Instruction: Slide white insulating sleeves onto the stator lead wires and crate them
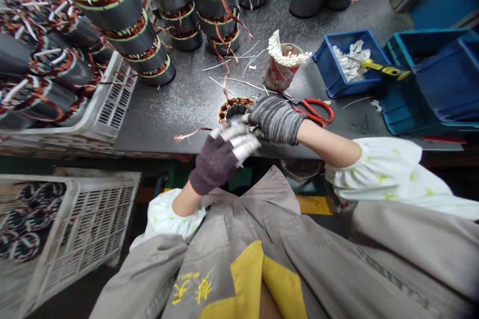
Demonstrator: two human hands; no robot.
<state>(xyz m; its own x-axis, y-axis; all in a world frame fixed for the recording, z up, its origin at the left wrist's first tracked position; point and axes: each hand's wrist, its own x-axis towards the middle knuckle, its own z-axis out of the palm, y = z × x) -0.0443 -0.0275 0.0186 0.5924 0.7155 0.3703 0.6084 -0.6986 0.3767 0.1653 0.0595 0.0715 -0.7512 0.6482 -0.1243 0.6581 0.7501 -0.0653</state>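
A motor stator (235, 105) with copper windings stands near the table's front edge, its lower front hidden behind my hands. My left hand (224, 152), in a dark purple glove with white-covered fingers, lies across the stator's near side. Its fingers are stretched out and slightly blurred. On the stator's right side is my right hand (277, 119), in a grey striped glove. Its fingers are curled in at the rim, and whatever they pinch is hidden. Red-handled scissors (316, 111) lie just beyond the right hand. Copper lead wires (225, 79) run from the stator's back.
Stacked stators (215, 5) stand at the back; more fill a white crate (112, 94) on the left. A cup (279, 72) holds white tie pieces. Blue bins (337, 70) stand right, one with a yellow cutter (385, 69). Another crate (101, 219) sits low left.
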